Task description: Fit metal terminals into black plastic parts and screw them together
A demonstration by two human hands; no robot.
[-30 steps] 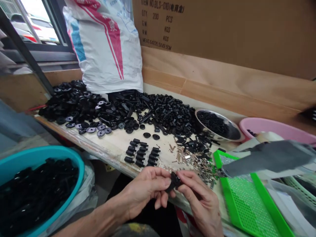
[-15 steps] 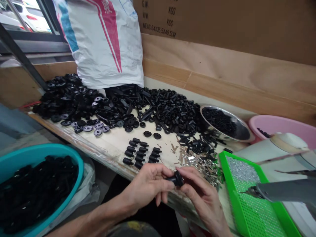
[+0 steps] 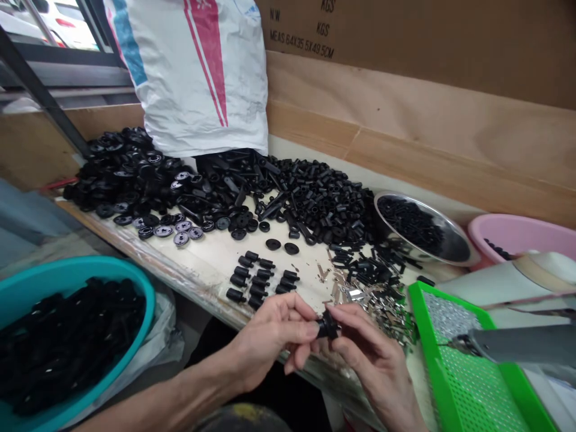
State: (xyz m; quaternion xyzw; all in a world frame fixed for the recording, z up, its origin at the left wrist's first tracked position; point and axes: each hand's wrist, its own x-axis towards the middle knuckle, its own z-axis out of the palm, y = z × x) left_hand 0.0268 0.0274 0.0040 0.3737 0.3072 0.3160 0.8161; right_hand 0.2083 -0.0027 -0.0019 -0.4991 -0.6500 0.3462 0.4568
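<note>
Black plastic part [image 3: 327, 327] is pinched between the left hand [image 3: 270, 342] and right hand [image 3: 373, 360] above the workbench edge [image 3: 157, 261], its shape half hidden by fingertips; loose metal clips [image 3: 375, 306] are scattered just beyond.

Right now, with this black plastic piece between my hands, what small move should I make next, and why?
If the black plastic piece feels fully together, probably carry it with your left hand to the teal basin: both it and your right hand pinch the piece, and the basin already holds a heap of similar black pieces.
</note>
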